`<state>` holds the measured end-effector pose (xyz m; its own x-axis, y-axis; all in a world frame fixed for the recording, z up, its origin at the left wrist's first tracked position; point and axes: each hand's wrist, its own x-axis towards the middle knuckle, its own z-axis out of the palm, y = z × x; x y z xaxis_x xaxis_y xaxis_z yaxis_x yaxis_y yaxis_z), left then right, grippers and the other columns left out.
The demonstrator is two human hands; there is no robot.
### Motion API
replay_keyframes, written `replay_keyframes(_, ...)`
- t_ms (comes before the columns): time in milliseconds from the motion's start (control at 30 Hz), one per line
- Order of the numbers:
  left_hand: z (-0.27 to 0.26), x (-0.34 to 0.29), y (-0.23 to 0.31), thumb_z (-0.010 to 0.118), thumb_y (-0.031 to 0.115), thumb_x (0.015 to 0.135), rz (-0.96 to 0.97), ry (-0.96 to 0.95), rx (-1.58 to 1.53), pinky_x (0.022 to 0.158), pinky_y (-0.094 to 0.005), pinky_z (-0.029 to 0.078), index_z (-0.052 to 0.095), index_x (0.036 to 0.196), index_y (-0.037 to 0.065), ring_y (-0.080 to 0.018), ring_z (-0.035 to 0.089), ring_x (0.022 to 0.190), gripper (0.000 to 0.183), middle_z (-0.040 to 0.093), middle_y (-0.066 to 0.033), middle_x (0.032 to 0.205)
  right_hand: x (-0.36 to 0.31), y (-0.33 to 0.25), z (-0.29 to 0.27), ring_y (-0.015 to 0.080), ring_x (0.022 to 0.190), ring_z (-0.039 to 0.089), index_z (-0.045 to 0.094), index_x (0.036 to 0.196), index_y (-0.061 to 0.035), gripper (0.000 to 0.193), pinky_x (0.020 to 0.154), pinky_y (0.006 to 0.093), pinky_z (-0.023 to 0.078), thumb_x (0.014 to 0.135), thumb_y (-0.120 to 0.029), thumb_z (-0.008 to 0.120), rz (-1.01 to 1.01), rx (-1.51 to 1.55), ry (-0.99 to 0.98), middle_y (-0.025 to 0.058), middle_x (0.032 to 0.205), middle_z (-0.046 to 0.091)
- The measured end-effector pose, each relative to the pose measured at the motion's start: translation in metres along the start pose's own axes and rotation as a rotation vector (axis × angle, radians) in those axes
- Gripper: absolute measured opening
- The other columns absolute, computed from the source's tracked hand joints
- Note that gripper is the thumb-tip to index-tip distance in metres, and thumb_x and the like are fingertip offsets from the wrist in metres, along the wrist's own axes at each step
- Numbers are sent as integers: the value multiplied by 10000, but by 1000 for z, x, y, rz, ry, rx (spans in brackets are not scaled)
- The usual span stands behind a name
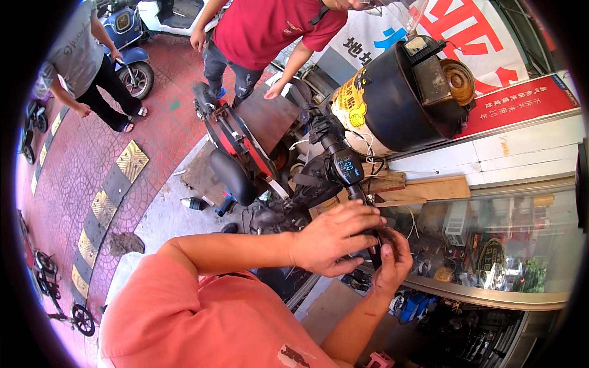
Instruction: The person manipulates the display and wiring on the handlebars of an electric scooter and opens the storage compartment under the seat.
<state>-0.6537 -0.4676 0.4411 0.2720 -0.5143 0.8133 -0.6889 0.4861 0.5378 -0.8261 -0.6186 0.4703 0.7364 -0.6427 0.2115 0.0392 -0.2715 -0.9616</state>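
Observation:
An electric scooter's handlebar (332, 143) with a lit round-cornered display (348, 167) runs toward me. My left hand (328, 238) reaches across its near end, fingers stretched out and apart, the fingertips close to my right hand. Curled round the dark handlebar grip (375, 254) is my right hand (392, 260), its thumb raised beside it. Whether the left fingertips touch the grip I cannot tell. Beyond my left forearm lies the scooter's body, with a black saddle (233, 176) and a red and black frame (254, 156).
A person in a red shirt (270, 34) stands beyond the scooter; another in grey (70, 52) stands far left. A black drum (405, 92) stands at the far right, behind a glass display case (491, 239). A blue power tool (226, 204) lies by the saddle.

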Motion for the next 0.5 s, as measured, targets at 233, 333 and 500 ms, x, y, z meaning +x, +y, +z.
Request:
replay_keyframes(233,46,-29,-2,776,141,740,-140,-154,-5,1214,-564,317,655,1257,38,-352,460,1439,541,506,-186,1508,1,1,-7,275,1101,664,636,1222,72,442,1033,440,507,945,-260,728,17,172,143,197,1221,682)
replay_keyframes(333,49,-34,-2,773,129,737,-149,-153,20,1216,-563,301,658,1256,53,-337,450,1453,537,510,-169,1515,1,2,-9,279,1098,662,649,1203,64,405,1019,436,513,950,-242,727,6,261,157,190,1191,686)
replay_keyframes(500,51,-40,-12,721,91,787,-109,-186,62,1186,-544,313,639,1313,115,-292,418,1482,533,470,-124,1572,0,-1,-13,286,1085,663,661,1181,62,337,1002,437,523,962,-191,699,-21,370,117,185,1165,685)
